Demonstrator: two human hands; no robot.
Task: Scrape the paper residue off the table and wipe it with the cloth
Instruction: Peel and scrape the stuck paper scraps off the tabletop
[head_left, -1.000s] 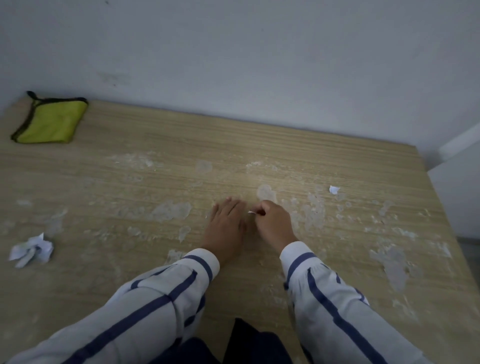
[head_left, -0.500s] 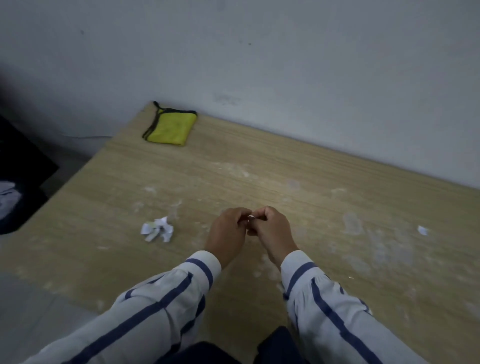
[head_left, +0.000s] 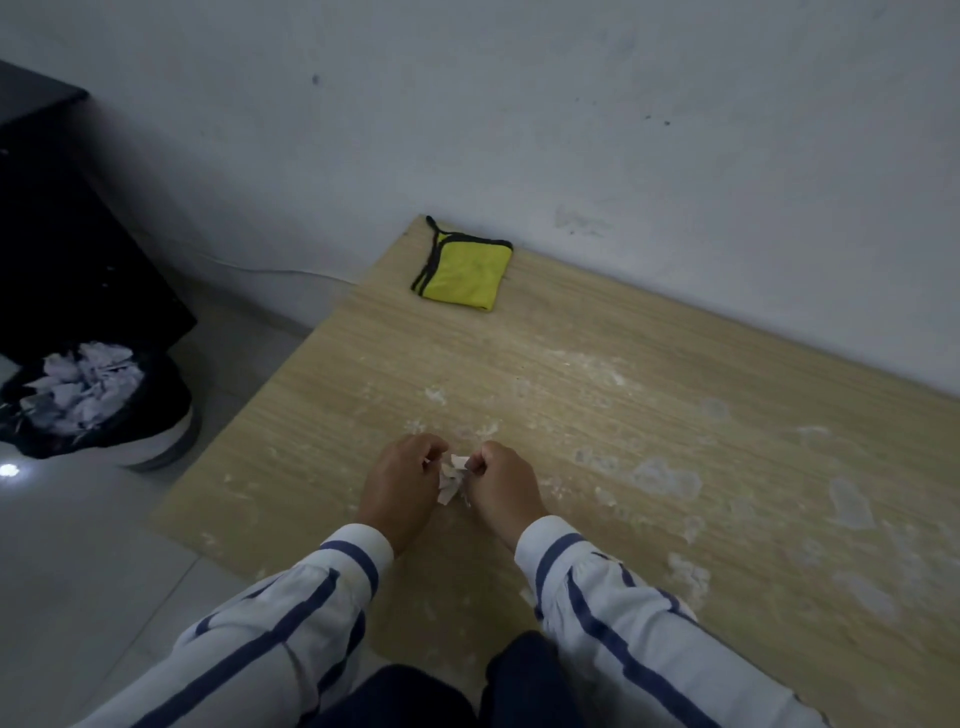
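Observation:
Both hands hover over the wooden table (head_left: 322, 415) near its left front part, with fingers curled. A crumpled white paper scrap (head_left: 450, 477) sits between them. My right hand (head_left: 503, 486) pinches its upper edge, and my left hand (head_left: 401, 483) grips it from the left. Pale patches of paper residue (head_left: 666, 478) are stuck across the table to the right, with more residue (head_left: 852, 503) further out. The folded yellow cloth (head_left: 463, 271) with black trim lies at the far left corner by the wall, well away from both hands.
On the floor to the left of the table stands a bin (head_left: 88, 408) lined with a black bag and full of paper scraps. Behind it is a dark cabinet (head_left: 62, 249). The table's left edge runs diagonally close to my left hand. A white wall backs the table.
The view has swung left, bringing the bin and cabinet in. Both hands have moved left to where the crumpled scrap lay, and they now hold it between them.

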